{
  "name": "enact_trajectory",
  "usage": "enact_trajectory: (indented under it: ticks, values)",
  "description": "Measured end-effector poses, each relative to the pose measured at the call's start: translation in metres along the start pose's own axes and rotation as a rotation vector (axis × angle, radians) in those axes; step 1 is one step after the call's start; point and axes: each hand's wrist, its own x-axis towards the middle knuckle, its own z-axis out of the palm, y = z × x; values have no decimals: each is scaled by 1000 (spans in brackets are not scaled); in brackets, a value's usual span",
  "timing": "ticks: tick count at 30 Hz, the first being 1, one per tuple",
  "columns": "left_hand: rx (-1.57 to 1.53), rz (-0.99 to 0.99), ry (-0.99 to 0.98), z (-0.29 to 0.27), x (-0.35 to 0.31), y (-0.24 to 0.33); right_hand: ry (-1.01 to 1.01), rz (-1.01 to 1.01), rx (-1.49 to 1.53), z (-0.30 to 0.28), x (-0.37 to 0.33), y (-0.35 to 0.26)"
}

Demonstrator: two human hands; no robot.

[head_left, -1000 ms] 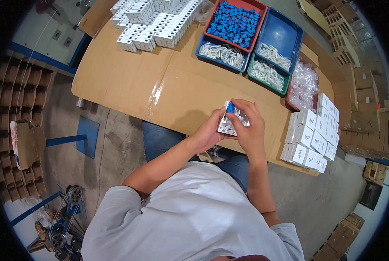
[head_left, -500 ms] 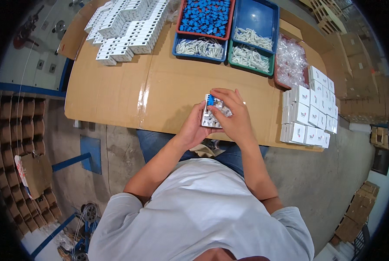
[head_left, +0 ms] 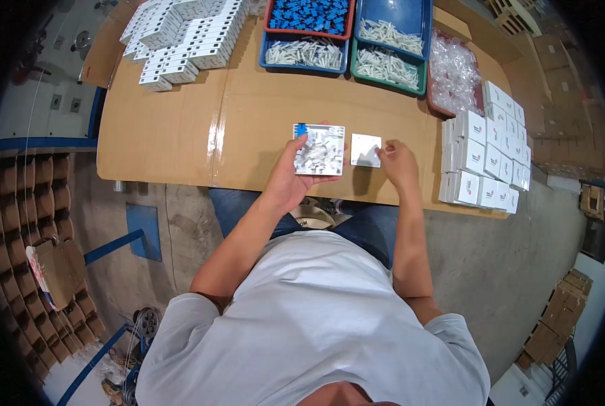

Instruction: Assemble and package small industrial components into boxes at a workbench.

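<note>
The left hand (head_left: 290,176) holds an open white box (head_left: 333,128) over the cardboard-covered table (head_left: 248,135), its fingers clamped around it: the thumb lies over the box's left wall, the palm is beneath, and fingertips show at its far and right edges. Inside the box, a blue piece (head_left: 301,129) sits in the far left corner, just beyond the thumb tip, and small white pieces (head_left: 319,154) lie jumbled across the rest. Just right of the box is a white square card (head_left: 364,150), apart from it, with the thumb and forefinger of the right hand (head_left: 400,164) drawn together on the card's right edge; how the other right fingers bend is hard to tell. Beyond the box stands a red bin (head_left: 309,35) of blue pieces, with a blue bin (head_left: 302,70) of white plugs on its near side. Farther right of the box are a green bin (head_left: 387,86) and stacked white cartons (head_left: 482,155); more cartons stand far left beyond it.
</note>
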Motion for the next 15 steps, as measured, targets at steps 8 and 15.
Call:
enact_trajectory:
  ticks: [8, 15]
  values:
    - [45, 30, 27, 4, 2, -4, 52, 100, -41, 30, -9, 10]
    - [-33, 67, -35, 6, -1, 2, -34, 31, 588, 37, 3, 28]
